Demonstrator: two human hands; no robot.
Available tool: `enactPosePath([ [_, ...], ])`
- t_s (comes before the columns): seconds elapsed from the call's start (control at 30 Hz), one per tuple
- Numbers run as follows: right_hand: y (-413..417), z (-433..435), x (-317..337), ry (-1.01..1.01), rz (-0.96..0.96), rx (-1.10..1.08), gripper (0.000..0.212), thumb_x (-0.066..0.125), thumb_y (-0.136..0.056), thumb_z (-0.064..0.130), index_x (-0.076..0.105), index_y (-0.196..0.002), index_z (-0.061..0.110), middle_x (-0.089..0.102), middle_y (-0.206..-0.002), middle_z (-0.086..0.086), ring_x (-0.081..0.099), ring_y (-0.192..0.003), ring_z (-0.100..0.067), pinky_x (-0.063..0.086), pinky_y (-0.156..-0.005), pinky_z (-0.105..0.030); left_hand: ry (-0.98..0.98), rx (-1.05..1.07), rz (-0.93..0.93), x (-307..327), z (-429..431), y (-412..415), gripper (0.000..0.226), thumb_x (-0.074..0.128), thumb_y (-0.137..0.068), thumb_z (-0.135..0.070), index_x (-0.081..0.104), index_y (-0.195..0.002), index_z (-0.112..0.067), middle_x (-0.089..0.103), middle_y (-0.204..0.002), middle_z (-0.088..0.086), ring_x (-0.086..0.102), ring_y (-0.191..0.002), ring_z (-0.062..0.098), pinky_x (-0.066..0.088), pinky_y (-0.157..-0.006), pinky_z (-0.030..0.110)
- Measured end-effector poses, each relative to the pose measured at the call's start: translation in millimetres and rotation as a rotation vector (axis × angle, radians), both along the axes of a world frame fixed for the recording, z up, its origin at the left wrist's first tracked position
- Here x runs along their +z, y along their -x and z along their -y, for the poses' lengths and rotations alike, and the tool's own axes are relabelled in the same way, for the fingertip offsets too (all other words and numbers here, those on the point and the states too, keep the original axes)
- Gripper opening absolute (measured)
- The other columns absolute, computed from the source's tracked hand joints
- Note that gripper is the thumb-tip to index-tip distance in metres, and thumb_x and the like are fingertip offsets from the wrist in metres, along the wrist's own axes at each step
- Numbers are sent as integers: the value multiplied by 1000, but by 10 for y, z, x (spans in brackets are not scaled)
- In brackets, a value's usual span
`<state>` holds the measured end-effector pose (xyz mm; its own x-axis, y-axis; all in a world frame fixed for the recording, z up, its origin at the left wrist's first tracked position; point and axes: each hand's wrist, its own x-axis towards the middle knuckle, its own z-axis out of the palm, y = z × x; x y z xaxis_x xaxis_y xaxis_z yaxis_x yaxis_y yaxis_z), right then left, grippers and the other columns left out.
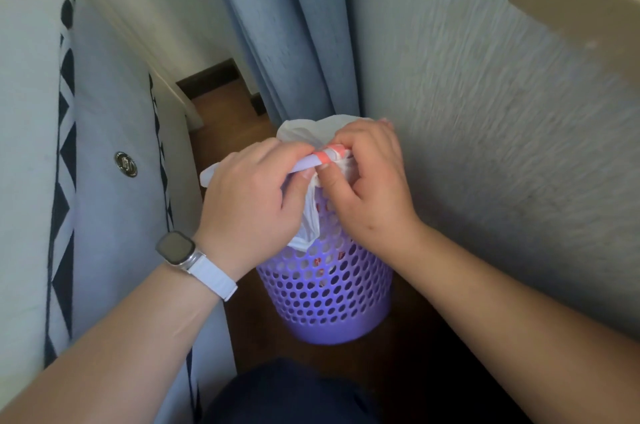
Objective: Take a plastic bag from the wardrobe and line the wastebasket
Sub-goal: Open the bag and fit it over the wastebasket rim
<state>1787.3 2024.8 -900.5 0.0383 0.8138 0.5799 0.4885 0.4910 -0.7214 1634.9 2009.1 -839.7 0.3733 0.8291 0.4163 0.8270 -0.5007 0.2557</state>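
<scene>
Purple perforated wastebasket [325, 299] | white plastic bag [311, 132] above rim | both hands gripping

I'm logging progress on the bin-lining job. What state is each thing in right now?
plastic bag: white, bunched at the basket's top, gripped by both hands, not spread over the rim.
wastebasket: purple, perforated, upright on the floor.
left hand: closed on the bag.
right hand: closed on the bag, pinching its pink-marked edge.
watch: worn on the left wrist, screen dark.
curtain: hanging behind the basket.
</scene>
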Motion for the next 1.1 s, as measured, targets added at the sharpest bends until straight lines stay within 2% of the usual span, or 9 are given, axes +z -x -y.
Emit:
enactPosePath([
  [0.07, -14, 0, -25, 29, -5, 60, 24, 60, -88, 30, 63, -99, 9, 61, -104, -3, 57, -103, -26, 32, -103, -30, 22, 23, 14, -34, -34, 57, 21, 55, -90, -20, 69, -104, -14, 67, -89, 1, 61, -80, 24, 48, -65, 37],
  [0.17, -71, -18, -51, 69, -65, 107, 34, 60, -84, 30, 63, -110, 9, 56, -117, 4, 53, -115, -20, 38, -106, -41, 47, 61, 27, -46, -86, 122, 20, 54, -88, -17, 70, -99, -14, 63, -82, -2, 59, -78, 22, 45, -63, 35],
  [0.3, -163, -75, -88, 129, -109, 82, 42, 57, -84, 33, 62, -117, 9, 50, -125, 6, 49, -124, -20, 34, -110, -29, 41, 57, 123, -12, -104, 144, 20, 51, -89, -18, 70, -95, -12, 54, -80, -10, 56, -75, 16, 42, -62, 29],
  [0.5, -222, -90, -57, -16, -81, 1, 20, 56, -87, 24, 62, -93, 5, 55, -109, 5, 55, -107, -25, 42, -94, -46, 81, -55, 235, -9, -64, 98, 25, 50, -92, -28, 68, -94, -11, 51, -79, -22, 51, -72, 3, 39, -67, 14],
  [0.67, -125, -44, -23, -83, 5, -26, 21, 58, -88, 24, 61, -89, 3, 61, -100, -9, 54, -98, -27, 42, -87, -50, -24, -70, 136, 63, -9, 56, 37, 58, -89, -35, 69, -111, -7, 67, -97, 4, 63, -86, 20, 50, -74, 38],
  [0.8, -44, 8, 31, -76, 13, -27, 20, 59, -87, 25, 62, -90, 5, 61, -99, -8, 54, -97, -27, 42, -88, -49, -55, -15, 62, 47, 25, -55, 29, 57, -91, -31, 71, -108, -13, 71, -97, 2, 66, -87, 23, 50, -72, 45],
  [0.93, -44, 9, 38, -51, 34, 11, 23, 64, -86, 28, 63, -96, 7, 61, -104, -6, 55, -102, -25, 43, -90, -47, -61, -10, 53, 20, -3, -4, 20, 54, -89, -20, 71, -98, -12, 66, -80, 0, 59, -71, 20, 46, -59, 38],
  [1.03, -147, -32, -9, -13, 10, 61, 31, 62, -86, 31, 64, -106, 7, 60, -117, -7, 54, -112, -24, 42, -99, -45, -33, 2, 25, -11, -43, 54, 17, 54, -90, -18, 69, -97, -13, 61, -77, -1, 55, -70, 17, 40, -60, 30],
  [1.1, -264, -81, -49, 19, 1, 60, 38, 61, -85, 33, 64, -112, 6, 58, -123, -10, 52, -118, -23, 38, -106, -37, 14, -6, 72, -23, -72, 103, 20, 52, -90, -20, 68, -99, -12, 59, -80, -4, 57, -73, 19, 45, -62, 34],
])
